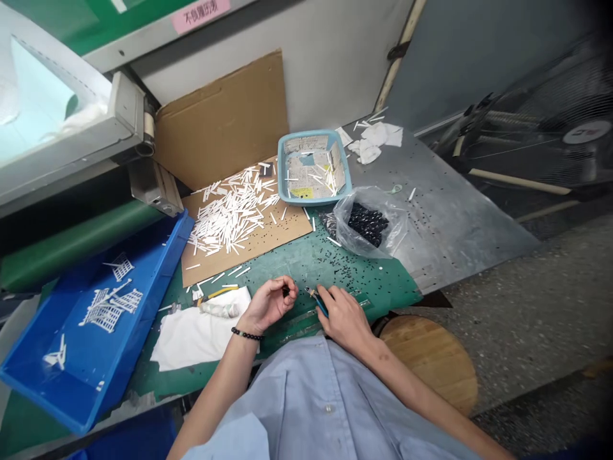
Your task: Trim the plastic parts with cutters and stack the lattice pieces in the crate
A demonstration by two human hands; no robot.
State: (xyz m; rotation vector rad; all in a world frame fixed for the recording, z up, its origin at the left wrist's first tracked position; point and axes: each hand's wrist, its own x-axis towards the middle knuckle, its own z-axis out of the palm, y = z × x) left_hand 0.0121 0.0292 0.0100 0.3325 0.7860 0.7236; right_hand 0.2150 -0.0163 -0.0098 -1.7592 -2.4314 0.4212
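Note:
My left hand [267, 305] is raised above the green mat [306, 262], its fingertips pinched on a small black piece [286, 291]. My right hand [342, 317] grips blue-handled tweezers [320, 302], whose metal tips point toward that piece and nearly meet it. Many tiny black pieces lie scattered over the mat ahead of my hands. Beyond them, a clear plastic bag [366, 223] holds a heap of black pieces. A beaded bracelet [247, 333] circles my left wrist.
Left of my hands lie a white cloth [191, 338] and a yellow-handled tool [220, 292]. White sticks cover a cardboard sheet [282, 228]. Further items: a light-blue basket [313, 135], a blue tray [129, 332] with white comb-like pieces, a metal sheet [454, 217], a wooden stool [431, 364].

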